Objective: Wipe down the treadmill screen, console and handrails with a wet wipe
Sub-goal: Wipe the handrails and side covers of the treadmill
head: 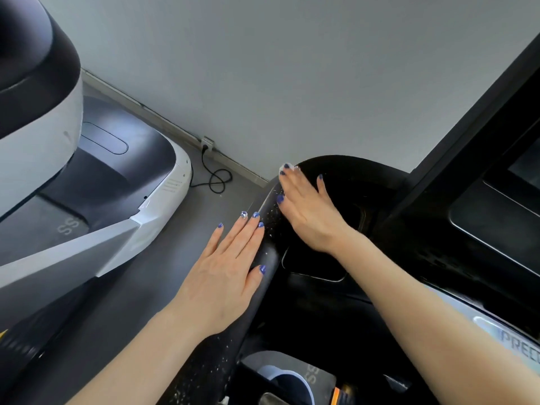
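The left hand [225, 270] lies flat with straight fingers against the outer side of the left handrail [264, 244], thumb resting on the rail. The right hand [306, 206] is ahead of it, fingers extended and pressing the wet wipe [287, 168] onto the curved front end of the same rail; only a white edge of the wipe shows beyond the fingertips. Pale specks remain on the rail surface between the hands and behind the left hand, toward the person. Judgement: handrail wiping is in progress, with that stretch of rail not yet clean. The console [473, 229] and screen [526, 165] lie right of the right hand; whether they have been wiped cannot be determined.
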Demonstrator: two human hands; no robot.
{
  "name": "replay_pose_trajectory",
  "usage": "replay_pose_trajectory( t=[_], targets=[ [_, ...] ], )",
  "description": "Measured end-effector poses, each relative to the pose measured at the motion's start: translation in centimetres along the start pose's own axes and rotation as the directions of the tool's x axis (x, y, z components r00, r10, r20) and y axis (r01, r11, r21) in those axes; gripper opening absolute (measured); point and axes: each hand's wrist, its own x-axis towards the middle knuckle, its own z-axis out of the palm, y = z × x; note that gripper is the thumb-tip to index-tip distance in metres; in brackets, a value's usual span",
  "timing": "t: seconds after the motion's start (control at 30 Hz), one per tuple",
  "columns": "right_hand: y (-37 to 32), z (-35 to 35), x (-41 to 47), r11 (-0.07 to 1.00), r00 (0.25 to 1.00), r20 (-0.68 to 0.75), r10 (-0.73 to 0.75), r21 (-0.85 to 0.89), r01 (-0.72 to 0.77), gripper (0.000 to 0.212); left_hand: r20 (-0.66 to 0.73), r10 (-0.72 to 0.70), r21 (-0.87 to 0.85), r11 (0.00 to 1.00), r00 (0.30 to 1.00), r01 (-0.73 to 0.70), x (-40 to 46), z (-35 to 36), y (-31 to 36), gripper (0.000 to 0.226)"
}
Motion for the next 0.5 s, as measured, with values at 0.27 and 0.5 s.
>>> replay_pose_trajectory(
  t=[0.27,0.5],
  targets=[
    [2.7,-1.0,2.9,0.984,0.997,0.045,0.064,-0.167,-0.056,0.061,0.013,-0.003,-0.056,0.998,1.0,0.004,0.2,0.2,0.2,0.063],
    [-0.4,1.0,-1.9,0.996,0.996,-0.038,-0.084,0.001,0.084,0.068,-0.004,-0.004,-0.044,0.999,1.0,0.004,0.1,0.1,0.3,0.062]
  ],
)
